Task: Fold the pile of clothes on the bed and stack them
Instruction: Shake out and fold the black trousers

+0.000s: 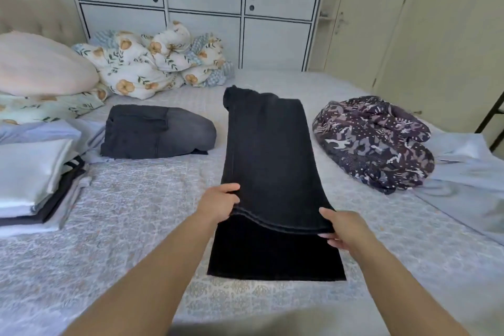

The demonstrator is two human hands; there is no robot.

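Black jeans (270,155) lie lengthwise in the middle of the bed (122,213), folded in half along the legs. My left hand (218,203) grips the left side of their raised hem edge, and my right hand (342,228) grips the right side, lifting that end above the lower layer. Folded grey jeans (155,132) rest further back on the left. A stack of folded clothes (35,185) sits at the left edge. A crumpled purple patterned garment (373,142) lies on the right, with a pale blue garment (469,183) beside it.
A floral duvet (152,63) is bunched at the head of the bed beside a pink pillow (41,65). A white cabinet wall (204,3) stands behind the bed and a cream wardrobe (422,22) on the right.
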